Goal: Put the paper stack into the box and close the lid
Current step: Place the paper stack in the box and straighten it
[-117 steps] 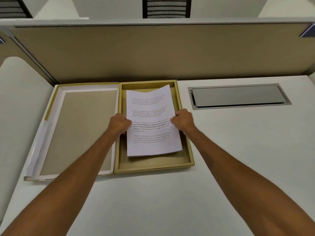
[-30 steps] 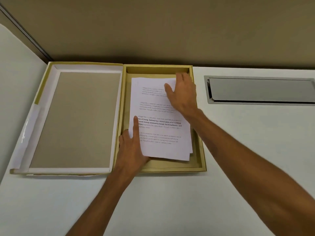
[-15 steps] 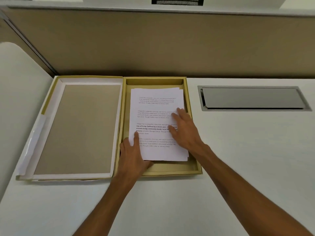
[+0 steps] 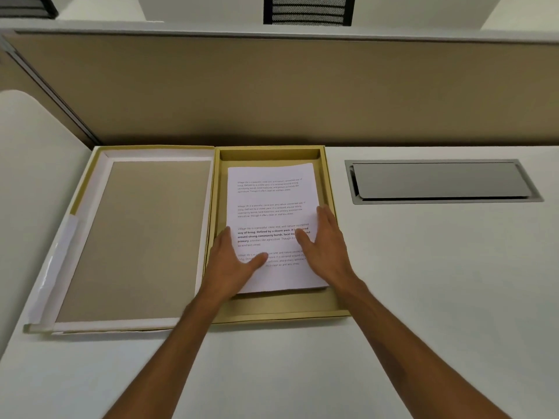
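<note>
A white paper stack [image 4: 270,201] with printed text lies flat inside the shallow tan box [image 4: 331,189] on the white desk. The box's lid [image 4: 136,237] lies open and flat to the left, its grey-brown inside facing up. My left hand [image 4: 233,261] rests flat on the stack's lower left part, thumb across the page. My right hand [image 4: 325,246] lies flat on the stack's right edge, fingers spread. Neither hand grips anything.
A grey metal cable hatch [image 4: 438,181] is set into the desk right of the box. A beige partition wall [image 4: 272,92] runs along the desk's far edge. A second white desk surface [image 4: 33,164] lies at the left.
The fanned sheets have been squared into a neat stack. My left hand has shifted up onto the page and my right hand has moved to the stack's right edge.
</note>
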